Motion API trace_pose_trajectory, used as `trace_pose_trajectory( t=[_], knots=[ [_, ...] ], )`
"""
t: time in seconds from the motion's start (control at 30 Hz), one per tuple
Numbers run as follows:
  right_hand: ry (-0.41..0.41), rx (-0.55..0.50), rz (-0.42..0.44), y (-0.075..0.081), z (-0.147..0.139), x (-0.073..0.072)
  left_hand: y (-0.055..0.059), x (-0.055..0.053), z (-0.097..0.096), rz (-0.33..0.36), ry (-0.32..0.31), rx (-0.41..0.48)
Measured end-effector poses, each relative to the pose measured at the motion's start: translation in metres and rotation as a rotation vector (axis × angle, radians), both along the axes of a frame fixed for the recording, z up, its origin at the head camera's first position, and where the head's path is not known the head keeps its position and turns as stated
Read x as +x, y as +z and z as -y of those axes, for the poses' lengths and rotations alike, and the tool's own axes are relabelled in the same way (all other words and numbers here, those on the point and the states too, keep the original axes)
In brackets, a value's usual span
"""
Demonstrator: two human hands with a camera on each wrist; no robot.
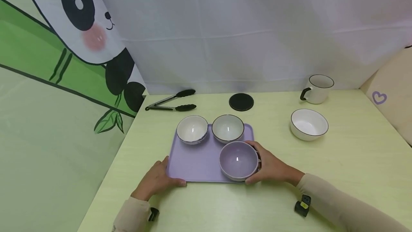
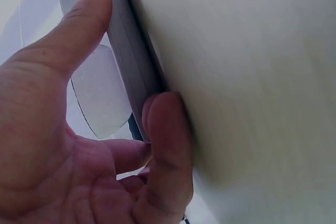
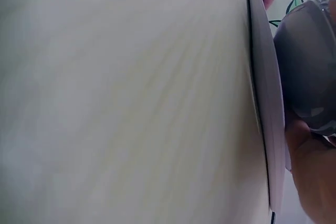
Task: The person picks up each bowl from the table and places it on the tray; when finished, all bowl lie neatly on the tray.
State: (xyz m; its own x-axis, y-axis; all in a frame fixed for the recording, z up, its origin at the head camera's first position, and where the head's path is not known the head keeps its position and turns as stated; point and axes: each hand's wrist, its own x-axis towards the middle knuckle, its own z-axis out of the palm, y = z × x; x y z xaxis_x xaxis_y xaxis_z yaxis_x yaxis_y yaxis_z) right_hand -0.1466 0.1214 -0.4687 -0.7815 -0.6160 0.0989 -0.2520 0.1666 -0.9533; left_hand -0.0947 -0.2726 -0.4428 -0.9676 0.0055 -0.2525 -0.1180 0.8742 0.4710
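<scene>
Left hand grips the near left corner of the purple tray, thumb along the front rim, fingers curled at the side edge. Right hand holds the purple cup by its handle side, thumb at the near wall and fingers round the far side. The cup is upright at the tray's near right corner; whether its base rests fully on the tray is hard to tell, as the right wrist view cuts it off. Two bowls stand upright along the tray's rear: a speckled bowl at left, a dark-rimmed bowl at right, just behind the cup. The tray lies on the pale worktop. Beyond it: tongs with arms spread, at rear left; a black disc, rear centre. Well apart to the right: a white bowl, with a white mug behind it, black handle facing left.
</scene>
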Motion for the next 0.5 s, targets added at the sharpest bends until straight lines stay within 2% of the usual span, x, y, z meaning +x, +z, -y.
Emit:
trace_pose_trajectory(
  t=[0.33,0.5],
  knots=[
    [0.025,0.066,-0.040,0.000,0.011,0.001,-0.001,0.000,0.000,0.008,0.007,-0.004],
    [0.034,0.066,-0.048,0.001,0.016,0.001,0.000,0.000,0.000,0.005,0.000,-0.006]
  ],
)
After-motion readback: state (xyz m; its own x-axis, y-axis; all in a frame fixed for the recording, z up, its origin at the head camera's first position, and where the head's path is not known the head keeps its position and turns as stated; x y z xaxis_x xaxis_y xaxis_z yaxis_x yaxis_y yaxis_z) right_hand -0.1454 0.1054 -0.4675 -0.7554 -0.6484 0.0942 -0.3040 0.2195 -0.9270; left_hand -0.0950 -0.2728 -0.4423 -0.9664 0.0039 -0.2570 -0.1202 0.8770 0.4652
